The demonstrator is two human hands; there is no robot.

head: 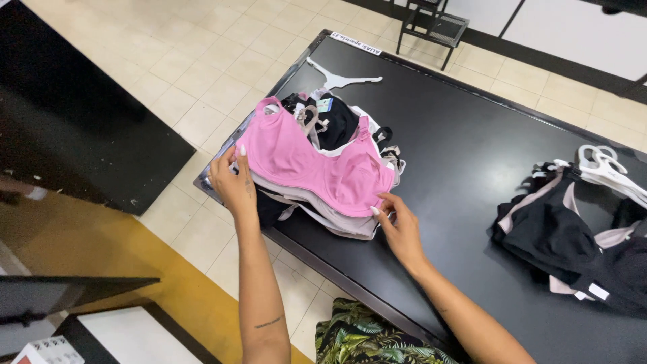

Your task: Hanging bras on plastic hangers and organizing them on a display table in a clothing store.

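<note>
Head view of two bare hands at a stack of folded garments (317, 202) near the front left corner of a black tabletop (465, 141). Pink bra (306, 162) lies on top of the stack, cups up, with beige, white and black pieces layered beneath and behind it. Left hand (232, 182) rests against the left end of the pink bra, fingers extended and touching the fabric edge; its grip is loose, not clamped on anything. Right hand (401, 229) lies at the right front corner of the stack, fingertips (375, 210) touching the lower edge of the pink bra, its grip likewise unclosed. White hanger (337, 79) lies bare on the tabletop behind the stack, apart from it. Second pile of black garments (573, 236) sits well apart at the right edge, with white hangers (606, 168) at its top. Tiled floor (202, 67) surrounds the tabletop; a black metal chair (431, 27) stands beyond its far end.
</note>
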